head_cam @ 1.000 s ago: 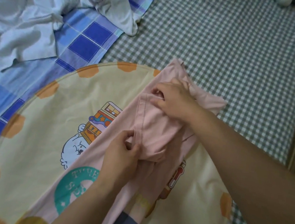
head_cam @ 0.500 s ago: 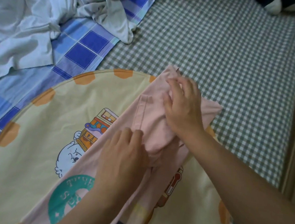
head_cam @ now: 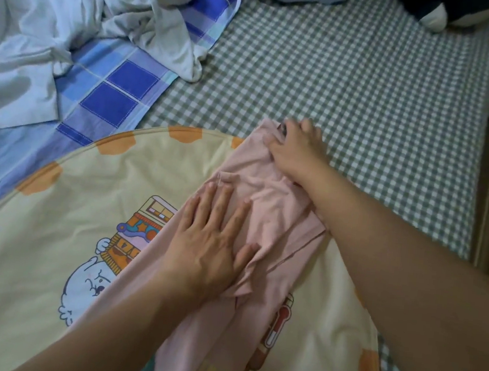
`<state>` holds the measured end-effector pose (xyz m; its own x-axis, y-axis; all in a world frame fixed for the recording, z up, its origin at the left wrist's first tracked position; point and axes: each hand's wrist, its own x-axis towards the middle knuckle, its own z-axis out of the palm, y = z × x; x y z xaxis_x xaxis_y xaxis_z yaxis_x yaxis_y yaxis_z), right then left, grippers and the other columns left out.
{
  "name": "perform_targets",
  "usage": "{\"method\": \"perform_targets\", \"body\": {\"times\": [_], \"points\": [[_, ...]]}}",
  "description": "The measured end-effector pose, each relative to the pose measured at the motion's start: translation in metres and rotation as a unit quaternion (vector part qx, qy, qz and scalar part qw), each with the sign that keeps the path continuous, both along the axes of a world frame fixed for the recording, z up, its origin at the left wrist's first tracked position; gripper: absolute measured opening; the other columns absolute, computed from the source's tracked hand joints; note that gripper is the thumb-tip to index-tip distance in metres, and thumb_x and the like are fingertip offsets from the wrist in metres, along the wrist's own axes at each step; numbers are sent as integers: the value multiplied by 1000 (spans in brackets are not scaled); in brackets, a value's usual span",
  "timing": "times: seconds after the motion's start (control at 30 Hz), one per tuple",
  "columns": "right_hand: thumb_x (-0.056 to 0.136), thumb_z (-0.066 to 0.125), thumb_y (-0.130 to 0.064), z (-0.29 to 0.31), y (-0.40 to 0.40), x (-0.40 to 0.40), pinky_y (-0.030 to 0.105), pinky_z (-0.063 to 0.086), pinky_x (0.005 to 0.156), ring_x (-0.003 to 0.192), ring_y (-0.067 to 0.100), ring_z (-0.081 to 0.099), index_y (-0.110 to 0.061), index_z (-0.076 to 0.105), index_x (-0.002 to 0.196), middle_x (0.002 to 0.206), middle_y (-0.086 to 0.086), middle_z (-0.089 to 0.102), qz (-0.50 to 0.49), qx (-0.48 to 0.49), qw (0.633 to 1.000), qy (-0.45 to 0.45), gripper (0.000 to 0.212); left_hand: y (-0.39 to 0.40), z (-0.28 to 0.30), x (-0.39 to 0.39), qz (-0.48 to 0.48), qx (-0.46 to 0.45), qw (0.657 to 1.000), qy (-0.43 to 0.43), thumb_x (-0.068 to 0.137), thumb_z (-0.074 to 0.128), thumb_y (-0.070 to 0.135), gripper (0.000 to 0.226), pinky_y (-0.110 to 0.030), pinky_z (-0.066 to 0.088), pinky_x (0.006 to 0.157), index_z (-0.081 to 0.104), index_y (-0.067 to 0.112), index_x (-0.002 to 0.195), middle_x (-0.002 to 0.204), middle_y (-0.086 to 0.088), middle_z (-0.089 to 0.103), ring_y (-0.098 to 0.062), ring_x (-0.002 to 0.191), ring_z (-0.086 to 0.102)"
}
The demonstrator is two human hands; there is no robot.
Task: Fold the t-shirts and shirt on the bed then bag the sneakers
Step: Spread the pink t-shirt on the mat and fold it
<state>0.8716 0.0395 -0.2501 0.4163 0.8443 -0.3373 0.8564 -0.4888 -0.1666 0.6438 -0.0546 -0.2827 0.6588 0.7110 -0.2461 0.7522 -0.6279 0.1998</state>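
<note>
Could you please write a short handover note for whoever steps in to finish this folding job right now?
Left hand: flat, fingers straight, pressing the pink t-shirt down.
Right hand: at the shirt's far end, fingers curled on the fabric edge.
The pink t-shirt lies partly folded into a long strip on the round cartoon-print cushion.
White garments sit crumpled on the blue checked sheet, unfolded.
Left: finish this fold, fold the white pile, bag the sneakers, which are not in view.

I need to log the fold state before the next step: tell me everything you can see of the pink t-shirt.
The pink t-shirt is soft, thin-looking knit, folded into a long narrow strip with creases. It lies diagonally on the round cream cartoon-print cushion, its far end reaching the checked sheet. The left hand presses flat on its middle; the right hand rests on the far end.
</note>
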Motion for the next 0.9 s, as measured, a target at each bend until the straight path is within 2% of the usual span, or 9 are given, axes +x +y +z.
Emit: {"method": "perform_targets", "body": {"times": [0.17, 0.27, 0.33, 0.43, 0.57, 0.63, 0.7, 0.83, 0.9], "points": [[102, 25, -63, -10, 11, 3, 49, 34, 110, 134, 32, 37, -14, 41, 141, 147, 11, 40, 52, -29, 998, -11, 65, -11, 20, 10, 9, 32, 999, -29, 99, 27, 63, 78, -60, 13, 123, 29, 14, 159, 166, -24, 14, -43, 155, 5], [100, 25, -65, 2, 0, 11, 43, 38, 103, 129, 27, 44, -19, 51, 130, 138, 5, 47, -16, 26, 998, 56, 60, -25, 19, 6, -69, 42, 995, -60, 104, 28, 58, 74, -57, 13, 124, 23, 11, 160, 168, -16, 15, -37, 156, 5], [96, 29, -71, 4, -22, 20, 46, 40, 103, 128, 28, 43, -22, 50, 131, 138, 5, 46, 28, -5, 999, 21, 64, -30, 9, 0, -88, 23, 995, -48, 104, 25, 61, 74, -56, 15, 124, 24, 13, 161, 168, -12, 17, -35, 156, 5], [91, 42, -73, 7, -48, 34, 45, 46, 93, 116, 24, 51, -25, 49, 126, 131, 0, 51, 60, -41, 997, 24, 60, -29, 5, -1, -85, -12, 996, -10, 100, 26, 67, 79, -56, 15, 123, 26, 16, 160, 168, -11, 18, -34, 156, 8], [86, 70, -55, 26, -44, 42, 40, 54, 76, 88, 21, 66, -20, 59, 99, 98, -1, 67, 16, -48, 984, 169, 39, -15, 33, 0, -41, -98, 992, -74, 89, 1, 71, 87, -37, -7, 126, 19, 28, 162, 171, -2, 3, -22, 157, -7], [87, 75, -43, 40, -41, 38, 35, 53, 69, 85, 23, 68, -16, 65, 96, 92, 2, 70, 16, -54, 979, 198, 30, -18, 58, -20, 30, -140, 971, -190, 93, 17, 64, 78, -22, -2, 123, 38, 24, 156, 167, -5, 23, -21, 156, 12], [88, 74, -36, 57, -42, 31, 32, 48, 63, 81, 19, 66, -18, 66, 93, 89, 0, 69, 21, -49, 976, 212, 20, -39, 82, -55, 123, -168, 936, -285, 95, 42, 53, 59, -14, 12, 119, 50, 27, 148, 159, 8, 37, -8, 149, 29], [84, 71, -39, 111, -60, -14, 39, 46, 64, 75, 24, 61, -8, 62, 85, 83, 3, 65, 130, -5, 973, 189, 33, -97, 111, -133, 334, -270, 825, -367, 86, 57, 46, 42, -25, 40, 111, 61, 49, 128, 139, 28, 54, 1, 129, 51], [82, 65, -48, 133, -82, -49, 38, 43, 63, 78, 24, 58, -20, 56, 84, 83, -2, 59, 203, -13, 970, 132, 30, -118, 117, -156, 372, -243, 816, -369, 89, 59, 36, 39, -13, 52, 88, 60, 51, 124, 133, 25, 57, 5, 114, 59]]}}
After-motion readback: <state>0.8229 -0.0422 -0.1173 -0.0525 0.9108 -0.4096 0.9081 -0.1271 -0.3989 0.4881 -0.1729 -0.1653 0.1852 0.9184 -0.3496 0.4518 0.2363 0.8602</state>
